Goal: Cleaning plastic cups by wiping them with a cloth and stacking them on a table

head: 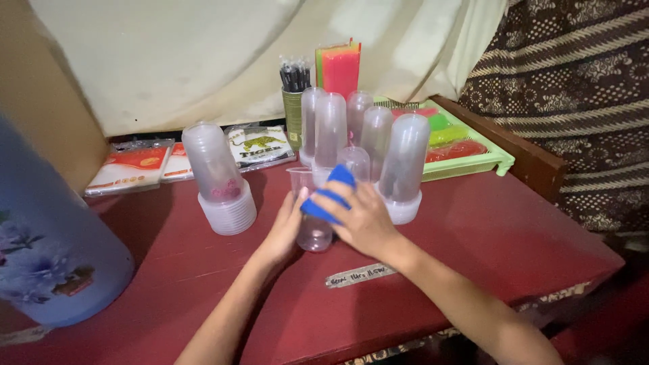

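A clear plastic cup (312,233) stands upright on the dark red table (514,230). My left hand (284,230) grips its left side. My right hand (362,216) holds a blue cloth (328,196) pressed over the cup's rim and right side. Just behind my hands stand several tall stacks of upturned clear plastic cups (378,145).
A separate stack of clear cups (216,179) stands to the left. A large pale blue flowered container (47,236) fills the left edge. At the back lie flat packets (135,165), a green tray (466,152), a tin of dark straws (295,101) and coloured sheets (339,67).
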